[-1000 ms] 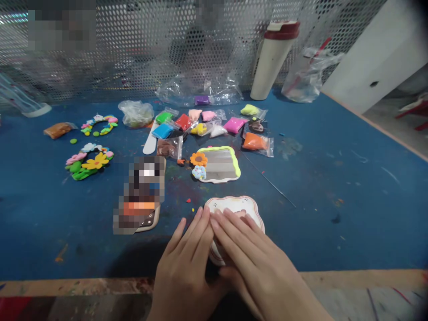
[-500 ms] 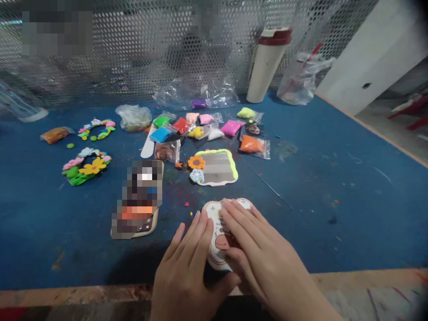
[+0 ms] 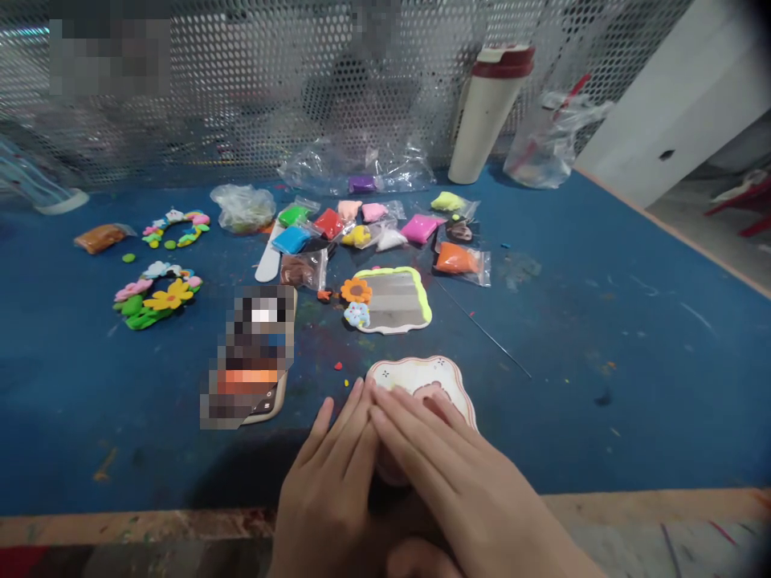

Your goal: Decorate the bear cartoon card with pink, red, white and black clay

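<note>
A white scalloped board (image 3: 446,371) with a red-lined border and a printed drawing lies near the table's front edge. My right hand (image 3: 467,478) stretches flat over its lower part, fingers together and extended, hiding most of the print. At the board's left edge rests my left hand (image 3: 331,470), fingers long and straight, their tips meeting those of the right. Whether anything small lies under the right palm is hidden. Just beyond sits a mirror (image 3: 397,301) with a yellow-green clay rim, an orange clay flower (image 3: 356,291) and a light blue one (image 3: 357,314).
Several bagged clays, such as an orange pack (image 3: 456,258), lie behind the mirror. A phone (image 3: 280,393) is at left, near two clay-flower rings (image 3: 157,297). A thin metal rod (image 3: 491,337) lies right. At the back stand a tumbler (image 3: 485,120) and a plastic bag (image 3: 542,152).
My right hand has slid left and toward me across the board, uncovering its upper right part. My left hand has stayed nearly in place.
</note>
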`<state>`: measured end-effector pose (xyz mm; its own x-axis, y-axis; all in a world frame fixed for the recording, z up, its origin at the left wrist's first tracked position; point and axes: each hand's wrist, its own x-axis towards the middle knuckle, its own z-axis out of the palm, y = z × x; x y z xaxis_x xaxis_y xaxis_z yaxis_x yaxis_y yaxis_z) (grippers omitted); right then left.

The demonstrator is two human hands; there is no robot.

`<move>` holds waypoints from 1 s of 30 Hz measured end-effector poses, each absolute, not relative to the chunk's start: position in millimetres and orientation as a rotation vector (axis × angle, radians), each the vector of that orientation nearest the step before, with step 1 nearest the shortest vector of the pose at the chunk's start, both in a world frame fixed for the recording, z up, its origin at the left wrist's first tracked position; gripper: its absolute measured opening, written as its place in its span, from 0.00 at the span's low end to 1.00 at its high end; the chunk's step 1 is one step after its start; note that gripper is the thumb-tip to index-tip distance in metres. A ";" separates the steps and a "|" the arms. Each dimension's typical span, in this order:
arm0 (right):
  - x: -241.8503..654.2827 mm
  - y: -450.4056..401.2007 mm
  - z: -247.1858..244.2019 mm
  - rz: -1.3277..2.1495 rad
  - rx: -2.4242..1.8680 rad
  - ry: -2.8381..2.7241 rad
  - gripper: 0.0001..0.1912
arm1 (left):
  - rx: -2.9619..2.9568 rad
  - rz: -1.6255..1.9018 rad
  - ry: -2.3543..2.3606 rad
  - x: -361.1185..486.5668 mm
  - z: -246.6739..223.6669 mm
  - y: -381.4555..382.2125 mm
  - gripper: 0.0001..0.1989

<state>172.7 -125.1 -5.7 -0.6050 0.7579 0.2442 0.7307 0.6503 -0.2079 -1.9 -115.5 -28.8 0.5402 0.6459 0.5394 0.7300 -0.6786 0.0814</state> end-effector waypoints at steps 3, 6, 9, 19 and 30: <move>168.1 -117.9 -5.8 0.232 -1.288 -2.519 0.40 | -2.620 -0.854 -1.200 -0.3 -29.1 -116.5 0.20; 172.1 -113.0 -6.3 0.345 -1.337 -2.439 0.34 | -2.625 -0.871 -1.238 1.4 -28.8 -116.7 0.22; 181.7 -116.5 -6.7 0.497 -1.363 -2.265 0.31 | -2.651 -0.850 -1.215 1.1 -29.1 -116.6 0.27; 198.5 -128.9 -16.6 0.267 -1.525 -1.872 0.18 | -2.637 -0.817 -1.238 1.2 -27.9 -116.8 0.32; 187.1 -126.1 -20.7 -0.050 -1.206 -2.435 0.23 | -2.603 -0.900 -1.214 2.1 -31.8 -117.2 0.28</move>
<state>187.1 -126.1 -20.7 -0.5348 0.7526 0.3841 0.7677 0.6227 -0.1513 2.1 -117.2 -31.8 0.4979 0.6551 0.5682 0.7339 -0.6674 0.1263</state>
